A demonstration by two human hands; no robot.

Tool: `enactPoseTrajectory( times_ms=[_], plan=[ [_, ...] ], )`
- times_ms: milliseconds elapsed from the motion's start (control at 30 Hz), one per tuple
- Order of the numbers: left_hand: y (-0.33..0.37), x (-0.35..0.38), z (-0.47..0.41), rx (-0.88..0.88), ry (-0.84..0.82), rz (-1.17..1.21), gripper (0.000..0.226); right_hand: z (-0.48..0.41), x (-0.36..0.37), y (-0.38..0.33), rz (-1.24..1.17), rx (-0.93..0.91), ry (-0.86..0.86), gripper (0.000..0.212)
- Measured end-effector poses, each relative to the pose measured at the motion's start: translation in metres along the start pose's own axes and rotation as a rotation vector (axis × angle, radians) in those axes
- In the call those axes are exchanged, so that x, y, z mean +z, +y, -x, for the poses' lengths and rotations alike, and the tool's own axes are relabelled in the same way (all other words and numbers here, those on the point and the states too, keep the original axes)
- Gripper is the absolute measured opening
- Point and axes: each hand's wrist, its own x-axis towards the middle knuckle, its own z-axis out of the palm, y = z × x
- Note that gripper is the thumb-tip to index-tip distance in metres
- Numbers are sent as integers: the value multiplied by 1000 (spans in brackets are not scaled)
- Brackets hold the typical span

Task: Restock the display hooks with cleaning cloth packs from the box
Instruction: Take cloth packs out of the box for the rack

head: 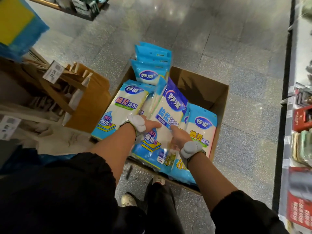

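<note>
An open cardboard box [217, 92] stands on the floor, holding several blue-and-white cleaning cloth packs. Both of my hands reach down into it onto the middle pack [168, 114], which lies tilted over the others. My left hand [152, 125] lies along the pack's left side, fingers partly under it. My right hand [179, 136] holds the pack's right edge, fingers curled on the plastic. More packs lie to the left [119, 108], to the right [200, 130] and stand upright at the far end [152, 66]. No display hooks are plainly in view.
Brown paper bags [87, 97] with a price tag [53, 71] hang on the left beside the box. A shelf edge with red and green goods [302, 132] runs down the right. Grey tiled floor lies beyond the box. My shoes [128, 200] stand just before it.
</note>
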Motion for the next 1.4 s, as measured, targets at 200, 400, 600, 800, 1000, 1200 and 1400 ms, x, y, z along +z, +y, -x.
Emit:
enactPoseTrajectory(
  times_ms=[200,400,600,800,1000,1200,1400],
  plan=[
    [-24,-29,8,64,-69,100,124,4,-5,-17,-555,-16,-62,83],
    [-52,-56,59,89,-202,460,70,23,-4,-74,-631,-102,-231,55],
    [-91,-118,95,167,261,943,61,65,49,-111,-415,-174,-492,40],
    [-174,-143,166,91,468,1034,29,111,126,-127,-242,-179,-673,60],
    [-267,-130,240,65,546,1041,23,170,208,-134,-241,-182,-781,53],
    [-369,-92,301,122,691,1140,45,229,292,-105,-99,-297,-683,28],
    [-470,-60,367,-34,867,1116,47,273,363,-66,54,-267,-693,33]
  ],
)
